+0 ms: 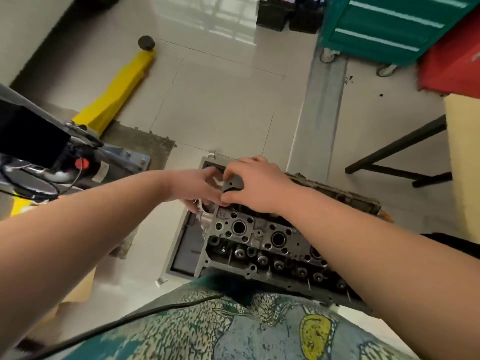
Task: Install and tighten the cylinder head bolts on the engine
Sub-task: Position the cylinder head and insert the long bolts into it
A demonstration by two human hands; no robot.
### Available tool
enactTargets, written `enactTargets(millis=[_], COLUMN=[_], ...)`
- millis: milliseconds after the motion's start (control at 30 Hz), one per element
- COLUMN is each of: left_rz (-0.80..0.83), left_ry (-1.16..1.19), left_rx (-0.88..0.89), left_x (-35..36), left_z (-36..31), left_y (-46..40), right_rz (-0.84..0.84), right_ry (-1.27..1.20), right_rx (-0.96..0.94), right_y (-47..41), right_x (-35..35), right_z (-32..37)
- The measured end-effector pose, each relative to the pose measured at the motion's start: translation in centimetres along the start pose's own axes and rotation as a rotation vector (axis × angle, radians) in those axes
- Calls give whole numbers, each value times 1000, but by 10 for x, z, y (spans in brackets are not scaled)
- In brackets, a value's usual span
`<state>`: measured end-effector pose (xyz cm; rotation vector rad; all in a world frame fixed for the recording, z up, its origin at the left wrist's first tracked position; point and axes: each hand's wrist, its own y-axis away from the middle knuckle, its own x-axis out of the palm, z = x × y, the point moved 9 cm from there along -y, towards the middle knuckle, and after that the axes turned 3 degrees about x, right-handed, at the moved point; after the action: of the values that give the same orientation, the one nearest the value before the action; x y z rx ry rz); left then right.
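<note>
The bare metal cylinder head [262, 240] lies below me on a grey stand, with round plug wells and several bolt holes along its top. Both hands meet at its far left end. My right hand [255, 187] pinches a small flat dark grey plate [233, 185] between thumb and fingers. My left hand [196, 188] curls its fingers around the plate's left edge, and something pale shows under them. The hands hide the end of the head beneath them. No loose bolt or wrench shows.
The grey stand tray [181, 245] rests on the tiled floor. A yellow lift arm [119, 84] and a dark machine with a red knob [81, 163] are at left. A teal wheeled tool cabinet [384, 27], a red cabinet [452, 61] and a black table frame [397, 157] stand at right.
</note>
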<state>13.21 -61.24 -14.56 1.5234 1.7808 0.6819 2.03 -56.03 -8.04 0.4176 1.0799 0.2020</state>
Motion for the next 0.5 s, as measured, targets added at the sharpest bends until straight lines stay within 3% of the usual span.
enactTargets(millis=[100, 233, 333, 500], left_rz=[-114, -56, -262, -504], left_ry=[283, 483, 677, 793], left_rx=[87, 119, 136, 141], left_x=[20, 105, 126, 128], left_z=[31, 71, 83, 94], left_y=[34, 69, 68, 67], right_rz=[14, -24, -43, -95], right_ry=[35, 103, 145, 217], right_rx=[-16, 19, 16, 30], right_y=[-1, 2, 12, 23], right_x=[4, 4, 7, 18], right_z=[3, 1, 5, 13])
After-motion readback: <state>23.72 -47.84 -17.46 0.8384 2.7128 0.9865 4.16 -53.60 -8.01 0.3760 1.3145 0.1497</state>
